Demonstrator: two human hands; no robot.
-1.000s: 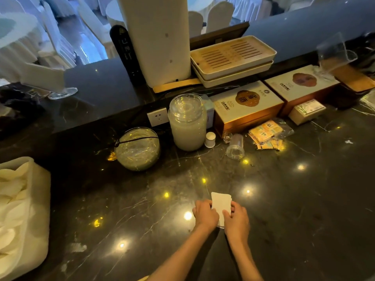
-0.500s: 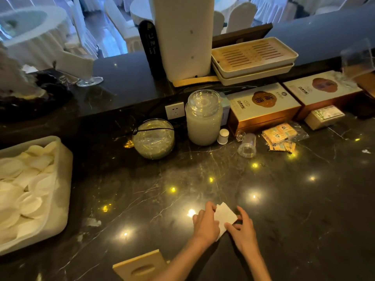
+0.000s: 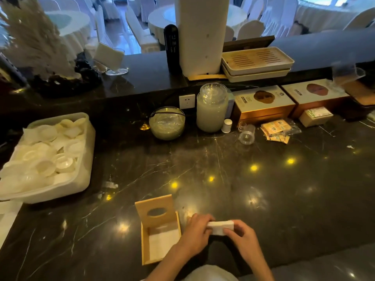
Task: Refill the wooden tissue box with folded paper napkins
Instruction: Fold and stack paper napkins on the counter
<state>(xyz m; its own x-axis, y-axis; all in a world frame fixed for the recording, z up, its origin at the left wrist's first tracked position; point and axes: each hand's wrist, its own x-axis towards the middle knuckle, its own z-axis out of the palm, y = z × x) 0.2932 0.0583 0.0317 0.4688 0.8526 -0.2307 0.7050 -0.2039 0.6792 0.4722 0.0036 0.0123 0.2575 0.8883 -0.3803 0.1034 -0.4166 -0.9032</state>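
Now, hands: I see both of them low in the head view, meeting over the dark marble counter (image 3: 263,189).
Left hand (image 3: 195,233): fingers curled round the left end of a folded white paper napkin (image 3: 221,228), pinching it.
Right hand (image 3: 242,236): thumb and fingers closed on the napkin's right end, so the two hands grip it between them.
Napkin position: held just above the counter, just right of the wooden tissue box (image 3: 160,232), not touching it as far as I can tell.
Box: lid (image 3: 155,211) swung up and standing, its oval slot facing me; the tray lies open with white napkins (image 3: 163,243) flat inside.
Left of counter: a white plastic tub (image 3: 85,169) heaped with small white dishes (image 3: 43,157), well apart from the box.
Back of counter: a round glass bowl (image 3: 167,122), a tall lidded glass jar (image 3: 212,108) just right of it, then two gold-sided cartons (image 3: 263,104) and a scatter of orange sachets (image 3: 276,130).
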